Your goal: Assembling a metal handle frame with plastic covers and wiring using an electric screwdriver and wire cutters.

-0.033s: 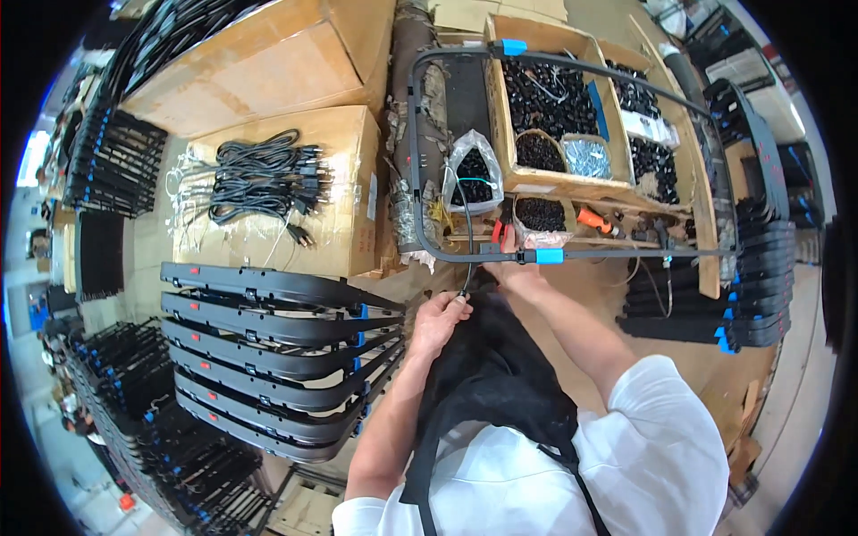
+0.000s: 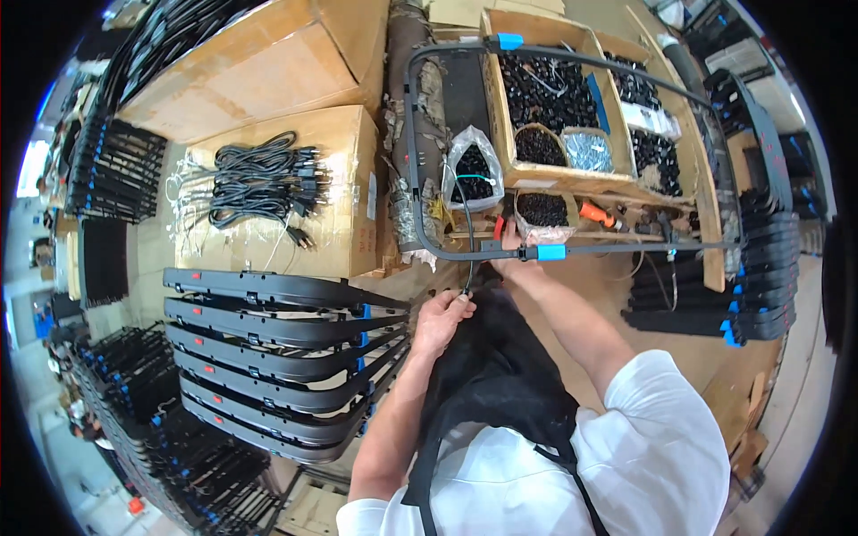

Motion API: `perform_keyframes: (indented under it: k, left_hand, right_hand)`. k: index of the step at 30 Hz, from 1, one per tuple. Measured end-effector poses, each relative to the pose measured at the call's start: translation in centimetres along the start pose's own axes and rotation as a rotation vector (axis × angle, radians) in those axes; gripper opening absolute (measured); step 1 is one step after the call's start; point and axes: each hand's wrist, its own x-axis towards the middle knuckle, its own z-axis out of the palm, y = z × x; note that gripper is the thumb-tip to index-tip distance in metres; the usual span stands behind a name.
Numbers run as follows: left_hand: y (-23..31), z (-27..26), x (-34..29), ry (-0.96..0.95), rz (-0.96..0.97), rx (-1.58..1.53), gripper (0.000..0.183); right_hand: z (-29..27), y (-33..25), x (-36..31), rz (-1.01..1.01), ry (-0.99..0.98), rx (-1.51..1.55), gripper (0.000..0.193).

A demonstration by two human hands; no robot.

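Observation:
My left hand [image 2: 441, 319] pinches the end of a black cable [image 2: 470, 234] between thumb and fingers, just in front of my black apron. From there the cable runs up behind the near bar of a black tube frame [image 2: 643, 247] with blue clips. My right hand [image 2: 511, 259] reaches under that bar, which partly hides its fingers. Close to its fingertips is a red-handled tool [image 2: 499, 225]; whether the hand grips it cannot be made out. Beside it stand a bag of small black parts [image 2: 542, 212] and a clear bag [image 2: 474, 168] holding black parts and a green wire.
A wooden tray [image 2: 572, 180] holds black parts and silver screws. An orange-handled tool [image 2: 597, 214] lies below it. On the left, bundled power cords [image 2: 264, 183] lie on a carton [image 2: 357, 134], above stacked black frames [image 2: 268, 288]. More frames [image 2: 769, 277] are stacked at right.
The view has shifted very slightly. Both hands keep nearly the same positions, with the left still pinching the cable.

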Motion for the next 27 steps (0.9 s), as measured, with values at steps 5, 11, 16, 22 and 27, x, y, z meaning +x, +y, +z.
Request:
perform_keyframes:
  k: [5,11,16,22,27]
  left_hand:
    - [-1.3,-1.1,0.0,-0.007,-0.077,-0.064,0.031]
    - [-2.6,-1.2,0.1,-0.009,-0.054,-0.219,0.032]
    - [-2.8,-0.7,0.0,-0.035,-0.031,-0.336,0.030]
    - [-3.2,-0.5,0.0,-0.013,0.006,-0.262,0.028]
    - [-3.2,0.0,0.2,0.030,0.010,-0.146,0.027]
  right_hand:
    - [3.1,-3.4,4.8,0.454,0.047,0.540,0.042]
    - [-1.9,-5.3,-3.1,0.009,-0.296,0.636,0.047]
    - [-12.0,-7.9,-18.1,0.406,-0.466,1.397,0.032]
    - [-19.9,-8.5,-21.3,0.367,-0.424,0.961,0.043]
    - [-18.2,-8.8,-22.0,0.167,-0.222,0.873,0.073]
